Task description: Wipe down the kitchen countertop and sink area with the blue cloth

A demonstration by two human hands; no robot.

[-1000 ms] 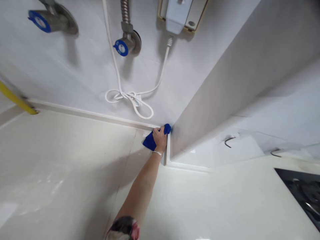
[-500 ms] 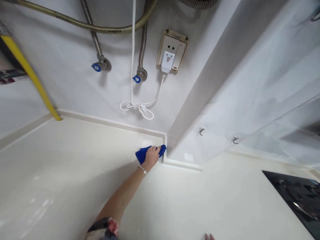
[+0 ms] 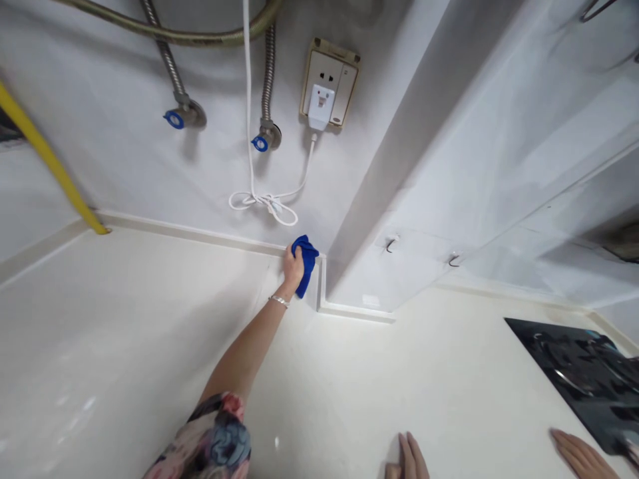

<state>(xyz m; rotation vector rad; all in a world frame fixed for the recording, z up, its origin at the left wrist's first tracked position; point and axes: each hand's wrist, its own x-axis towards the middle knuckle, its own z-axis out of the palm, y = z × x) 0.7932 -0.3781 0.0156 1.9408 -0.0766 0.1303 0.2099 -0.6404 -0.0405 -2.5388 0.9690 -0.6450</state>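
One wide counter [image 3: 124, 332] lay below, where the blue cloth [image 3: 305, 263] had climbed from the flat top to the back ledge [image 3: 200, 233] near the corner, so wiping went on there, with the outstretched left hand [image 3: 292, 266] keeping its fingers clamped on it and the right hand [image 3: 412, 456] resting straight, empty fingers flat.

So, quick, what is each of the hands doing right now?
Left hand: closed on the blue cloth.
Right hand: mostly out of frame, open, stretched flat on the counter, nothing seen in it.

Left arm [image 3: 244, 359] outstretched, left grip [image 3: 293, 266] seemingly clenched.
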